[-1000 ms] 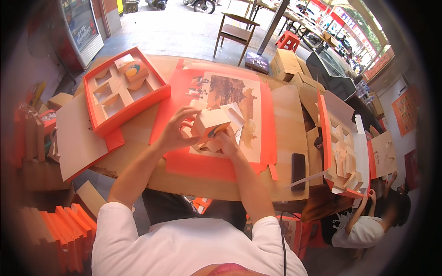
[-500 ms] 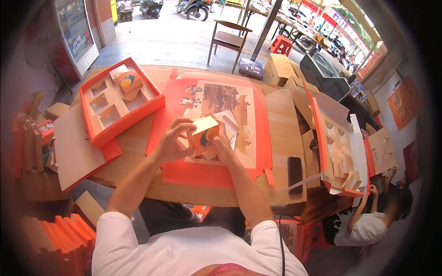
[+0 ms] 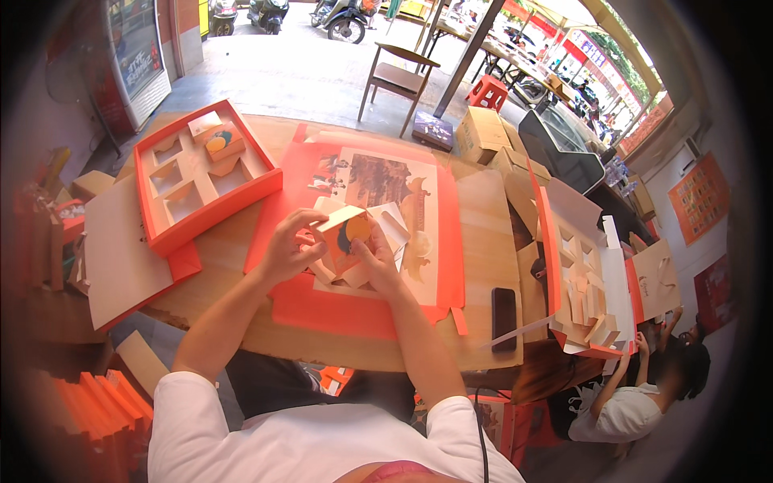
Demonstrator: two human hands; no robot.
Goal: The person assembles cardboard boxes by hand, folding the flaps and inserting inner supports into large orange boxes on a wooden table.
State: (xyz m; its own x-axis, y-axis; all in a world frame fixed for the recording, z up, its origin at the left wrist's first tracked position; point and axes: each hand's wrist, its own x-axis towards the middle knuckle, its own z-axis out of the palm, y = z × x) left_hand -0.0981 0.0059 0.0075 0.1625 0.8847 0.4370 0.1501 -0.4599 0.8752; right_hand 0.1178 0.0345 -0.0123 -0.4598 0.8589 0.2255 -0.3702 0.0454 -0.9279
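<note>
Over the middle of the table, I hold a small orange cardboard box (image 3: 346, 235) with a round dark-and-yellow print and a pale top edge. My left hand (image 3: 288, 248) pinches its left side by the pale top part. My right hand (image 3: 378, 264) grips its right side, thumb on the printed face. Underneath lie white and tan folded card pieces (image 3: 390, 229), partly hidden by my hands. They rest on a large flat red card sheet (image 3: 322, 310) with a printed picture panel. To the left, a red tray box (image 3: 221, 211) has white dividers and one similar small box (image 3: 224, 143) in a far compartment.
A black phone (image 3: 504, 318) lies near the wooden table's (image 3: 479, 241) right edge. Further right stands another open red box (image 3: 554, 266) with dividers and card pieces, a person's hands (image 3: 640, 346) at it. Cartons (image 3: 481, 135) and a chair (image 3: 399, 79) stand beyond the table.
The small box has tilted so its printed face shows more and its pale top looks narrower. My hands keep hold of it. The whole view has shifted slightly.
</note>
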